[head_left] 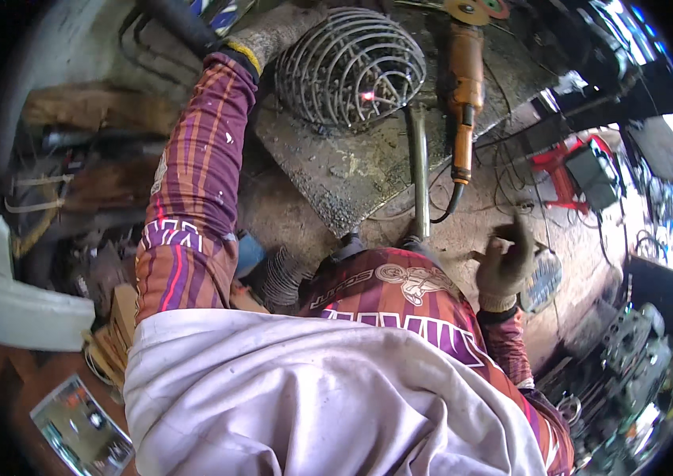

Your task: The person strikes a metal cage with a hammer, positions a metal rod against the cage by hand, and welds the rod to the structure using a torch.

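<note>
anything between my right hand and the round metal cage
Yes: in this view, the metal bar and the angle grinder's black cord cross the line from your gloved right hand to the round metal cage.

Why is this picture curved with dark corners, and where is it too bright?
In the head view, the fisheye lens bends straight edges and leaves corners black; glare washes out patches along the right rim; a small reddish spot glows on the wire cage.

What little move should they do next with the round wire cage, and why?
Maybe bring the right hand up to steady the wire cage, clear of the glowing spot: only the left hand is up by the cage, and that pinkish-red spot could be hot.
</note>
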Demonstrator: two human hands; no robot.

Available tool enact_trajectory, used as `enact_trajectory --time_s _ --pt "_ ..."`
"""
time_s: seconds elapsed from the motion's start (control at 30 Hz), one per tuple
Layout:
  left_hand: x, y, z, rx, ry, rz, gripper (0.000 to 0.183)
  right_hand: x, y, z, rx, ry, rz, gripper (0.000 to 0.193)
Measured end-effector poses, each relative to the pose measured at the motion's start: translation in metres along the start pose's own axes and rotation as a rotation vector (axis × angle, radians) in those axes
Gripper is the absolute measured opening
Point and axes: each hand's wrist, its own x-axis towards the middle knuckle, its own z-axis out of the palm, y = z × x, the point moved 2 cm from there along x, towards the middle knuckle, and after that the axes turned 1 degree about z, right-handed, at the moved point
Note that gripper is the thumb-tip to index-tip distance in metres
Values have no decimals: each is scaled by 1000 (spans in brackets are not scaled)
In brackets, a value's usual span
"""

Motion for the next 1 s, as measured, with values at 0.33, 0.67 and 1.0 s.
enact_trajectory --time_s 0.33,0.67,1.0 --pt "69 -73 36 -418 -141 232 66 55 -110 86 -144 -311 -49 52" --pt "37 -28 26 -466 -290 91 50 39 -80 100 111 -232 157 44" --pt "32 -14 11 -441 -185 -54 56 179 -26 161 687 -247 655 44"
